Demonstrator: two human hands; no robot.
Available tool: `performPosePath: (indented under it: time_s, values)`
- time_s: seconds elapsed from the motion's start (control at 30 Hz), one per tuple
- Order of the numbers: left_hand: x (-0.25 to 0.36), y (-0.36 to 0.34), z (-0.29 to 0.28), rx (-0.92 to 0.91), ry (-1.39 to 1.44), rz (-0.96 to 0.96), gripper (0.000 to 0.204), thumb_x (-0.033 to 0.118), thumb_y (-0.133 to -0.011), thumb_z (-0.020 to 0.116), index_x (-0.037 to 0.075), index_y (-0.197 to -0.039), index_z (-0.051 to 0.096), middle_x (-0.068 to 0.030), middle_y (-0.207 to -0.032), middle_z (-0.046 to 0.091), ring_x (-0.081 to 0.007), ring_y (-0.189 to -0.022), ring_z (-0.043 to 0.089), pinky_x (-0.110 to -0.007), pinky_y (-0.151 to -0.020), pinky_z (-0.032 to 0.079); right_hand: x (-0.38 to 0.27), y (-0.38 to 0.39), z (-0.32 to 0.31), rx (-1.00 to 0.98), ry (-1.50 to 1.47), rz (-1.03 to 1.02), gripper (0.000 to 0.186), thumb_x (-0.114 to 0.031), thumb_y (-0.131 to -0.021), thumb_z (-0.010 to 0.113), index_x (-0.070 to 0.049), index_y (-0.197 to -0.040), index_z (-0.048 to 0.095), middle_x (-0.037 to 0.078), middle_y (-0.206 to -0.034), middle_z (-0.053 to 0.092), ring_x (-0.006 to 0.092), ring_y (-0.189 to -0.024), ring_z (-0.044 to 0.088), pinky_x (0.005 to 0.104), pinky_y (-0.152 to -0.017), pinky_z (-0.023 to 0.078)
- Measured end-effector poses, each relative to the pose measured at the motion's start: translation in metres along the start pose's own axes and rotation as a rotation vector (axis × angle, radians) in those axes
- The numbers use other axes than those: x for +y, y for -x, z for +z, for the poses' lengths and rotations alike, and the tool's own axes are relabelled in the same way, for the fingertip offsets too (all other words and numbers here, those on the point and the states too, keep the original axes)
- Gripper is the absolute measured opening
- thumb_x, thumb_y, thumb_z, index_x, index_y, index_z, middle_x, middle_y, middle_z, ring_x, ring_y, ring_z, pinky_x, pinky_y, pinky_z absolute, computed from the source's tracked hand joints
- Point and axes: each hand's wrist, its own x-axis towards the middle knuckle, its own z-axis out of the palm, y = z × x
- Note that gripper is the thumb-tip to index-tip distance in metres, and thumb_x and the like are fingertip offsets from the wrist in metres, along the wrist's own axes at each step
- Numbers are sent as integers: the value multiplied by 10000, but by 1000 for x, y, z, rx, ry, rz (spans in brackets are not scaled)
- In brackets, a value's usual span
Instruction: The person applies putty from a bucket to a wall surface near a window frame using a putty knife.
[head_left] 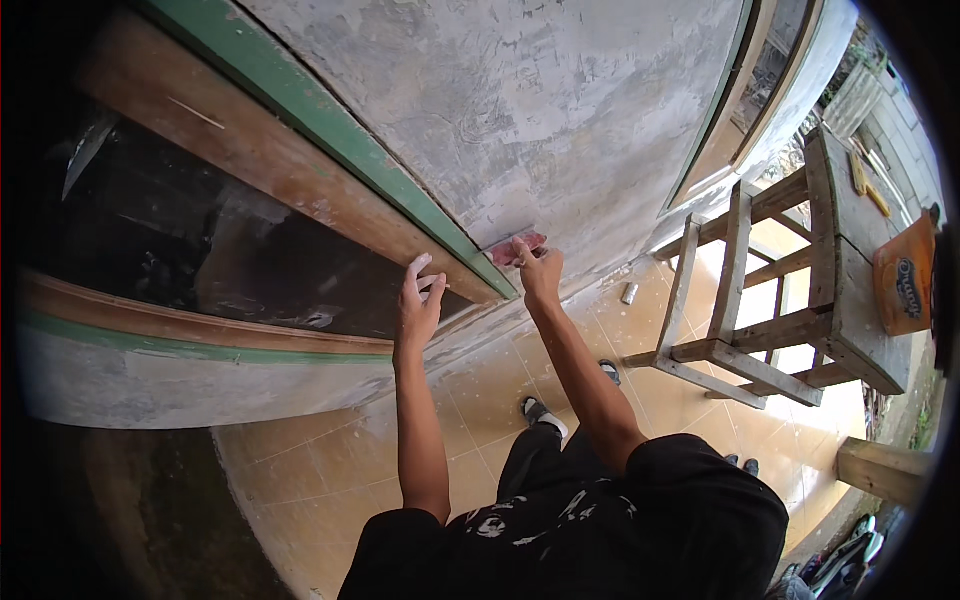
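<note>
R hand (540,270) grasps a flat reddish-pink handheld piece (518,250) btwn thumb and fingers, at the grey mottled plaster wall (550,120) beside the lower end of the green-painted wooden trim (350,152); L hand (418,308), fingers loosely parted w/ nothing visible in them, is at the brown wooden frame (265,155), contact unclear. Poss. faults: tilting the piece could gouge plaster or chip the trim; a loose pinch could drop it.

- Wide fisheye view from the person's head, tilted down.
- Faces the wall (600,100), near both hands (417,312); floor (500,375) farther below.
</note>
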Motion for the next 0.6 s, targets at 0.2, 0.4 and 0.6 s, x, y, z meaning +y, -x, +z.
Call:
performPosePath:
  time_s: [0.2, 0.4, 0.6]
  values:
    - [23, 8, -30, 90, 14, 58, 445, 191, -975, 566, 50, -1384, 463, -142, -1366, 554, -257, -1029, 643, -378, -870, 524, -118, 61, 28, -80, -257, -207, 204, -199, -895, 731, -5, -836, 712, 16, -791, 674, 75, -664, 546, 253, -607, 416]
    - [45, -8, -29, 123, 154, 150, 419, 173, -976, 564, 57, -1369, 477, -114, -1360, 567, -247, -1053, 645, -359, -888, 517, -20, 3, 3, -113, 13, -230, 267, -253, -891, 742, -37, -754, 664, -29, -714, 596, 64, -627, 461, 275, -548, 354]
    - [50, 7, -36, 169, 81, 176, 432, 173, -966, 584, 78, -1373, 476, -129, -1282, 613, -241, -999, 651, -358, -830, 523, 114, 7, -127, -29, 1110, 149, 365, -317, -797, 743, 41, -865, 721, 256, -853, 704, 400, -899, 696, 465, -798, 545]
